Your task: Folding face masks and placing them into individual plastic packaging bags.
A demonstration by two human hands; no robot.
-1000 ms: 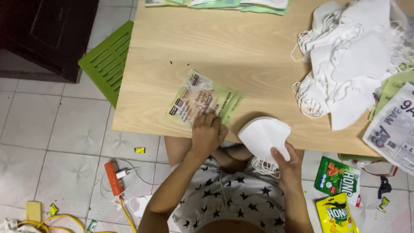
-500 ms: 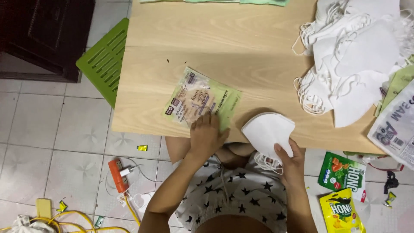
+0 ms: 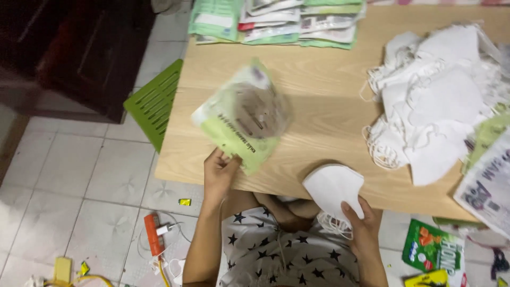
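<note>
While the left hand (image 3: 220, 172) is pinching a green packet (image 3: 241, 114), blurred, above the counter (image 3: 324, 122), the right hand (image 3: 364, 223) is gripping a folded white mask (image 3: 332, 186) at the counter's near edge.

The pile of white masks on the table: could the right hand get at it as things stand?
Probably not at once: the right hand holds a folded white mask. The table between it and the pile of white masks is bare.
</note>
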